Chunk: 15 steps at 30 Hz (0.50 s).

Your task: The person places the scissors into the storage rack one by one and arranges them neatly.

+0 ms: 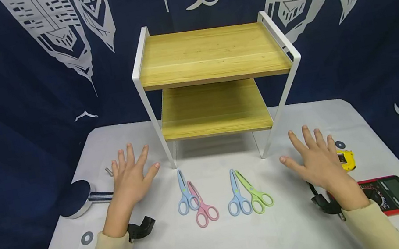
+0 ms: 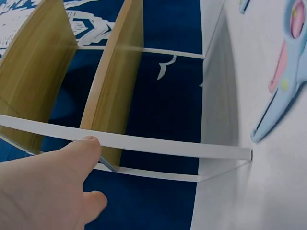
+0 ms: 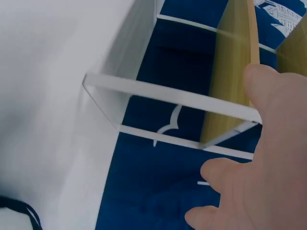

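My left hand [image 1: 130, 183] is spread palm down with straight fingers, left of the shelf's front leg, holding nothing. To the right, my right hand [image 1: 319, 165] is likewise spread, its fingers apart. A two-tier shelf [image 1: 211, 53] with wooden boards and a white frame stands between and beyond them. On the white table in front of it lie light-blue scissors [image 1: 185, 200] overlapping pink scissors [image 1: 205, 210]. Farther right, a second pair of blue scissors [image 1: 239, 201] lies beside green scissors [image 1: 256, 194]. Both wrist views show a hand and the shelf's side frame.
A round-headed dark and chrome object [image 1: 76, 199] lies by the left hand, with a grey washer [image 1: 87, 238] below. Near the right hand are a yellow tape measure [image 1: 347, 160], another washer [image 1: 340, 144] and a red-and-black multimeter [image 1: 398, 194]. A navy patterned curtain [image 1: 20, 107] hangs behind.
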{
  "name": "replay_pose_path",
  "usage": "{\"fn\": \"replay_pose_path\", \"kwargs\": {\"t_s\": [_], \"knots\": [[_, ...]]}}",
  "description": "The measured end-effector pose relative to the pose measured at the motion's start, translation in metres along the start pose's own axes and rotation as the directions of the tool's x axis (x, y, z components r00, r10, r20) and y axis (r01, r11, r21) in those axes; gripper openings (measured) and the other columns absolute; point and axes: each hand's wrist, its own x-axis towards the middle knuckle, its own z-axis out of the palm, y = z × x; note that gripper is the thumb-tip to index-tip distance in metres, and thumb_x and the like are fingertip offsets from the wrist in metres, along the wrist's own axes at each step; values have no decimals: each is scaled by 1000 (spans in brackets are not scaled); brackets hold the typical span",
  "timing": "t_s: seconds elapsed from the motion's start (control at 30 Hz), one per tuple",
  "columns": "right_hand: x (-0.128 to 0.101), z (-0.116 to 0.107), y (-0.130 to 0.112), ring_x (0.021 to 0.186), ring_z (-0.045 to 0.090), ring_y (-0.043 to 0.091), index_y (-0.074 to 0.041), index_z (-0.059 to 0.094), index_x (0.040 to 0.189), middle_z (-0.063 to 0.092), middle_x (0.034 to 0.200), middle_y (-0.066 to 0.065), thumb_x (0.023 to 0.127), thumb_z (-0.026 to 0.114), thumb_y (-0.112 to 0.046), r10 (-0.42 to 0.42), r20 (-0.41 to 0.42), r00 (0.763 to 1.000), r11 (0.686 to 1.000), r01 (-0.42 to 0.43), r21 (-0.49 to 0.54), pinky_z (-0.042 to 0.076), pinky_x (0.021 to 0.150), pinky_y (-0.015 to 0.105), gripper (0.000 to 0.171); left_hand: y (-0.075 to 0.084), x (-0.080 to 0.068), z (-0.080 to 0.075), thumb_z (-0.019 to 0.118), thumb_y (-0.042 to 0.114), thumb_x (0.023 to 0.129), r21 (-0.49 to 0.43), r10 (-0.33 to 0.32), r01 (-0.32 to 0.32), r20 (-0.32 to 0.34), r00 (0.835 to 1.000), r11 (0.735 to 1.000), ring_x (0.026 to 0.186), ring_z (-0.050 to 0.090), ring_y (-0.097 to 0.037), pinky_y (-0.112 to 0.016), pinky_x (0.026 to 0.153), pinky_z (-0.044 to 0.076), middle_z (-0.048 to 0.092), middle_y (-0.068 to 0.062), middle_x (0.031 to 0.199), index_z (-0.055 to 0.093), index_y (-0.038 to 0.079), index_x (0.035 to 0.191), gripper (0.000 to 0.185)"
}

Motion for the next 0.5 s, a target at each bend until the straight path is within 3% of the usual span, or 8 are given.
{"fn": "replay_pose_path", "kwargs": {"t_s": [0.2, 0.3, 0.4, 0.5], "knots": [[-6, 14, -10, 148, 17, 63, -7, 35, 158, 19, 163, 35, 97, 49, -66, -34, 34, 999, 999, 34, -5, 8, 116, 78, 85, 3, 6, 9, 52, 45, 103, -98, 28, -34, -56, 998, 995, 155, -2, -54, -73, 121, -3, 6, -29, 168, 34, 17, 160, 65], [-11, 25, -18, 146, 24, 61, -7, 42, 155, 26, 161, 35, 96, 56, -60, -76, 38, 996, 997, 75, 14, 15, 116, 77, 80, 7, 10, 14, 53, 41, 103, -192, 42, -60, -98, 994, 979, 155, 4, -55, -74, 121, 0, 10, -30, 168, 32, 17, 161, 65], [-17, 37, -25, 143, 33, 60, -7, 50, 150, 35, 157, 35, 93, 66, -54, -138, 25, 990, 988, 136, 69, 23, 115, 76, 76, 11, 16, 20, 54, 36, 104, -329, 57, -100, -137, 989, 939, 155, 12, -51, -73, 122, 5, 18, -27, 167, 29, 16, 162, 66], [-23, 53, -34, 135, 46, 58, -8, 57, 144, 46, 150, 34, 87, 75, -48, -218, -5, 976, 966, 217, 139, 33, 111, 74, 72, 15, 20, 25, 53, 30, 106, -463, 73, -144, -168, 983, 874, 156, 18, -44, -66, 125, 12, 23, -20, 168, 25, 13, 163, 66]]}}
